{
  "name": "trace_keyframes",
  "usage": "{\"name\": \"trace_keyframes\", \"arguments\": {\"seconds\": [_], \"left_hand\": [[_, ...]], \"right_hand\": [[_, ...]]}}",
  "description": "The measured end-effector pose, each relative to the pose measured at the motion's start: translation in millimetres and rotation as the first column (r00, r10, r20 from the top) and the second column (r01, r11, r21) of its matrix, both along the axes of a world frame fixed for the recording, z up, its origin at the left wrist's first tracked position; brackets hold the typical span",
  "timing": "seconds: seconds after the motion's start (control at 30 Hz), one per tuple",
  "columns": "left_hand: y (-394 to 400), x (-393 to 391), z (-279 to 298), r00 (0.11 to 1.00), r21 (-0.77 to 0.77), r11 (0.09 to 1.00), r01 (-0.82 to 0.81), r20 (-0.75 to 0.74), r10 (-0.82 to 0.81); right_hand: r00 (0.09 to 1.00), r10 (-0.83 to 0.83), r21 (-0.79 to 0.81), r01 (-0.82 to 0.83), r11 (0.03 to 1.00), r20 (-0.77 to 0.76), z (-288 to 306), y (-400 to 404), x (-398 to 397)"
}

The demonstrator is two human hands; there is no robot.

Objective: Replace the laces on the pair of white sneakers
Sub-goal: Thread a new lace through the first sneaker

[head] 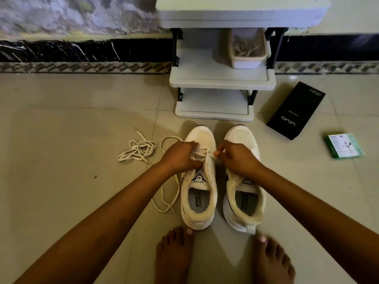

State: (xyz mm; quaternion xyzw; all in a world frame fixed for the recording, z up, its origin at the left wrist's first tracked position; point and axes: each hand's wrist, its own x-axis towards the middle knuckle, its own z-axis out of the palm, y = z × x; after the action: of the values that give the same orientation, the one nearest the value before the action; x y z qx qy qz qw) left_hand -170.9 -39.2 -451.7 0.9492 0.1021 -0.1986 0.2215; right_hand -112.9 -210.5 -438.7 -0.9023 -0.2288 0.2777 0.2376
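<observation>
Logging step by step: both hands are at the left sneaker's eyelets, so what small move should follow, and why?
Probably pull the lace across and out through the next eyelet. The left hand and right hand both pinch it over the left sneaker, whose lower eyelets sit bare, with slack trailing on the floor. Whether it is being threaded in or out is unclear.
</observation>
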Motion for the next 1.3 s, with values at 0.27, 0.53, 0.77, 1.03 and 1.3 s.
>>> {"name": "trace_keyframes", "arguments": {"seconds": [0.27, 0.53, 0.77, 1.03, 1.3], "left_hand": [[-2, -1, 1, 1.0, 0.011, 1.0, 0.017, 0.017, -0.017], [-4, -2, 4, 0.999, 0.039, 0.998, 0.044, 0.025, -0.045], [-6, -2, 8, 0.998, 0.044, 0.998, 0.054, 0.024, -0.055], [-4, -3, 8, 1.0, 0.011, 1.0, 0.01, 0.008, -0.01], [-5, -2, 6, 1.0, 0.031, 0.999, 0.017, 0.0, -0.017]], "right_hand": [[0.943, -0.036, 0.486, 0.203, 0.85, -0.331, 37, 0, 13], [0.98, -0.146, 0.27, 0.177, 0.946, -0.134, 25, 19, 12], [0.982, 0.159, -0.057, -0.154, 0.986, 0.097, 2, 6, 0], [0.759, -0.047, 0.654, 0.588, 0.475, -0.649, 88, 5, 49], [0.98, 0.171, -0.17, -0.151, 0.974, 0.106, -3, 11, 0]]}}
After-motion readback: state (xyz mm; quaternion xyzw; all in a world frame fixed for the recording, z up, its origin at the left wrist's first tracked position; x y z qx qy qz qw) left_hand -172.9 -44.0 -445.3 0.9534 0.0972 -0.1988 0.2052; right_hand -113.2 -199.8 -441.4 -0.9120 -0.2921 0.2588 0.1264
